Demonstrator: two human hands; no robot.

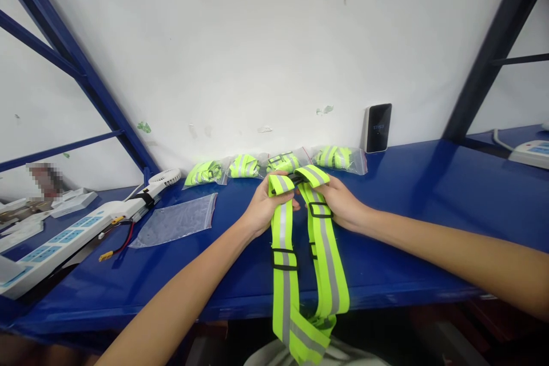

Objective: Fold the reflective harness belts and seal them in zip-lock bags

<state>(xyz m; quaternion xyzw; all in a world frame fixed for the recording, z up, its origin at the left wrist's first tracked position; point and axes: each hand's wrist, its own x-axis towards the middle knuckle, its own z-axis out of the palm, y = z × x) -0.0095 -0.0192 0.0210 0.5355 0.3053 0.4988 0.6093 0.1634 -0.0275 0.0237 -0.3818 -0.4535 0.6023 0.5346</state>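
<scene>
Reflective harness (283, 291) is being held by both hands above the blue table (407, 183), and its long lime straps are falling down past the table edge. The left hand (262, 209) is gripping one strap end, and the right hand (341, 203) is gripping the other end, with the two hands nearly touching. Black buckles (321, 210) are sitting on the straps just under the hands. Behind the harness, four plastic bags (332, 158) with folded lime straps are lying in a row. Left of the harness, a flat clear bag (175, 220) is lying near a white power strip (55, 246). Right of the harness, a black device (378, 127) is standing against the wall (257, 51).
</scene>
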